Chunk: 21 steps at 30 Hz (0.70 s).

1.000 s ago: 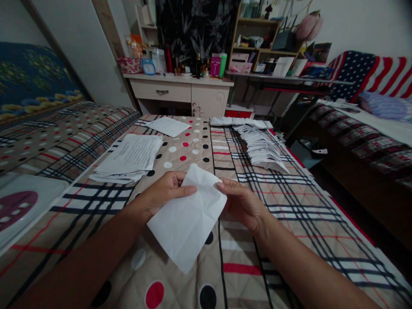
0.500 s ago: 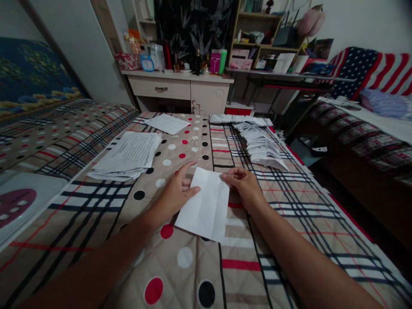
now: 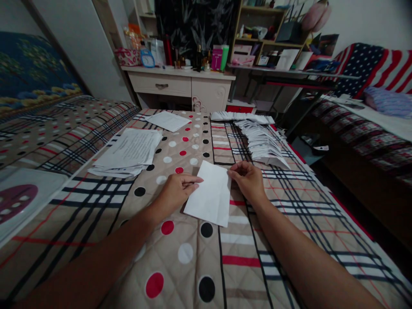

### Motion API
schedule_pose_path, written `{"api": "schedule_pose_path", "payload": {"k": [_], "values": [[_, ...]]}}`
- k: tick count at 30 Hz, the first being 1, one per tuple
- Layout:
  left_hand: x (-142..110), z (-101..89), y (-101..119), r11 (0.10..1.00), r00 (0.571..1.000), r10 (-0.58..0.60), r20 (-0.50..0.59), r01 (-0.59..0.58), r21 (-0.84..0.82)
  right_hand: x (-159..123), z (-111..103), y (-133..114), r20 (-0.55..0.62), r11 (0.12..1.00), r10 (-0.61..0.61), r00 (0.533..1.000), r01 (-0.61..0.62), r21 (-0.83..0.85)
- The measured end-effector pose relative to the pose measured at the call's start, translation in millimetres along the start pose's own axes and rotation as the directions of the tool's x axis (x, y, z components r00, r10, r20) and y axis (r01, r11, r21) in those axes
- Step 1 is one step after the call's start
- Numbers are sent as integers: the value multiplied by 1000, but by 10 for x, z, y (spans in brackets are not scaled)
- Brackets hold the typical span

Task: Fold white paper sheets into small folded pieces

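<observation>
A folded white sheet of paper point(image 3: 212, 195) lies flat on the patterned bedspread point(image 3: 180, 266) in front of me. My left hand point(image 3: 175, 191) rests on its left edge, the forefinger stretched out and pressing the paper down. My right hand point(image 3: 249, 180) is curled, fingers pinched at the sheet's upper right corner. To the left lies a stack of printed sheets point(image 3: 128, 152). Beyond my right hand runs a long row of folded white papers point(image 3: 262, 143).
A single white sheet point(image 3: 167, 120) lies near the far edge of the bed. A dresser point(image 3: 180, 88) with bottles and a clock stands behind, shelves and a desk to its right. A second bed point(image 3: 363, 128) is at the right, across a dark floor gap.
The paper, held up and unfolded a second ago, has been folded narrower and laid flat on the bedspread. Both hands have moved forward and down onto it.
</observation>
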State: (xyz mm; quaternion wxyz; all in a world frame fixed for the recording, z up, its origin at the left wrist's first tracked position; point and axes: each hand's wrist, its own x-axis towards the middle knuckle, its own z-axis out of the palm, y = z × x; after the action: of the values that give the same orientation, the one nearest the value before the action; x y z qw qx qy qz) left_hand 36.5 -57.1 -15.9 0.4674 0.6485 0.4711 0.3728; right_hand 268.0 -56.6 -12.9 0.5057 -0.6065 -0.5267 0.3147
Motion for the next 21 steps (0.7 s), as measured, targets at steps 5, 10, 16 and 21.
{"api": "schedule_pose_path", "payload": {"k": [5,10,16,21], "values": [[-6,-13,-22,992,998,46,44,-51,112,-6,-52,-21,112,841,-210,971,237,-486],[-11,-9,-10,976,995,88,46,-95,194,-55,-30,-55,224,642,-337,915,397,-656],[18,-37,-81,963,982,182,-48,-168,212,-127,9,-59,366,620,-577,730,684,-385],[78,-89,-73,984,960,147,-237,-118,132,-210,12,-158,401,659,-638,658,735,-158]]}}
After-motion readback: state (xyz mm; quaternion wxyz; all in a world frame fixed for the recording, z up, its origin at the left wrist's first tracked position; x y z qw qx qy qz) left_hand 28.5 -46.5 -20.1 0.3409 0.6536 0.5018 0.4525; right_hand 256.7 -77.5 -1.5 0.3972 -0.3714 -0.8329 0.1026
